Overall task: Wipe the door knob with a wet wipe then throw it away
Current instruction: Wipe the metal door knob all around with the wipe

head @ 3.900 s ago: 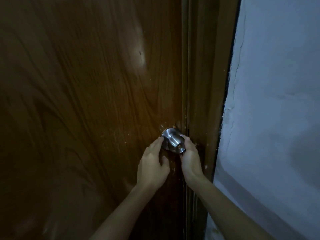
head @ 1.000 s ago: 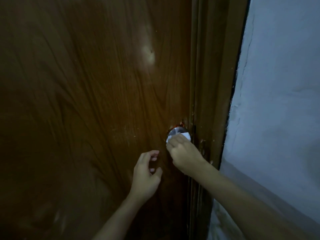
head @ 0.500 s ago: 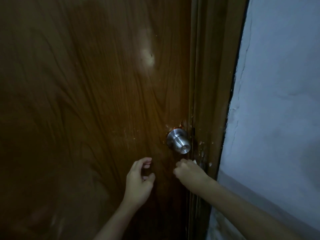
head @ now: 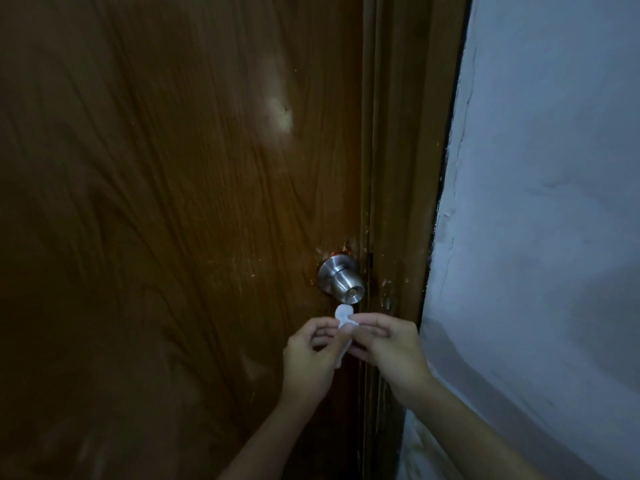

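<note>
A round silver door knob (head: 341,284) sticks out of the dark brown wooden door (head: 173,202) near its right edge, uncovered. Just below the knob, a small crumpled white wet wipe (head: 343,318) is pinched between both hands. My left hand (head: 310,358) grips its left side with thumb and fingers. My right hand (head: 389,348) grips its right side. Part of the wipe hangs down between the palms and is partly hidden. Neither hand touches the knob.
The wooden door frame (head: 401,168) runs vertically right of the knob, with scuffed paint flecks near the latch. A pale blue-grey rough wall (head: 554,202) fills the right side. The scene is dim.
My right hand came off the knob with the wipe and dropped below it. My left hand moved right to meet it, and both now pinch the wipe together.
</note>
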{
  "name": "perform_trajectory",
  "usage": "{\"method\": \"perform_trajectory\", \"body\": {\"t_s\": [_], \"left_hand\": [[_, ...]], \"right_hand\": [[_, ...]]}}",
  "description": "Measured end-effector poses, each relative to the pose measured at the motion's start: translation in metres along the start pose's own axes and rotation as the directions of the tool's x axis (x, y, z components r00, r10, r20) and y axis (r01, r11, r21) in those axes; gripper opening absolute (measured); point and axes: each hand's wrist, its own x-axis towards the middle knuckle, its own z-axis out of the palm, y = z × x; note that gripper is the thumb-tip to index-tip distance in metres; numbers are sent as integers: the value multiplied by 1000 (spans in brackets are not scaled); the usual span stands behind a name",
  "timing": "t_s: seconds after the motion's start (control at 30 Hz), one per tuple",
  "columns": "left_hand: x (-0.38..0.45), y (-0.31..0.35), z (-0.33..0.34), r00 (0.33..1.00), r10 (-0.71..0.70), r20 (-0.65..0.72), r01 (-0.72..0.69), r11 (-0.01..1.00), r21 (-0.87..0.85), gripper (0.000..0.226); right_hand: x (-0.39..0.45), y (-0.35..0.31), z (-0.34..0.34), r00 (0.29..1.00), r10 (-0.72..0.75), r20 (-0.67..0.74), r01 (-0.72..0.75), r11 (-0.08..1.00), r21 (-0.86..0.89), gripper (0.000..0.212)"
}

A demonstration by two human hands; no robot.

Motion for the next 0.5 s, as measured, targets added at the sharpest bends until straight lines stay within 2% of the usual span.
{"method": "perform_trajectory", "body": {"t_s": [0.07, 0.17, 0.23, 0.3, 0.37, 0.43, 0.5], "left_hand": [[-1, -2, -3, 998, -25, 66, 28, 999, -40, 21], [-1, -2, -7, 995, -18, 93, 18, 1000, -4, 18], [0, -3, -8, 997, -64, 30, 64, 998, 20, 12], [3, -6, -7, 981, -175, -84, 172, 984, -47, 13], [7, -7, -6, 926, -362, -108, 336, 920, -202, 13], [12, -6, -3, 843, -536, -40, 491, 797, -351, 18], [18, -1, -2, 785, -619, 24, 563, 695, -447, 24]], "right_hand": [[-2, -2, -3, 994, 71, 82, -80, 991, 112, 17], [-3, -2, -5, 988, 119, 94, -130, 984, 120, 20], [-2, -1, -4, 991, 132, 21, -133, 982, 136, 20], [1, 1, -6, 979, 180, -94, -163, 973, 165, 19], [4, 4, -6, 960, 249, -127, -217, 950, 225, 18], [6, 4, -6, 944, 314, -102, -273, 916, 295, 19], [11, 2, -4, 930, 354, -99, -297, 883, 364, 21]]}}
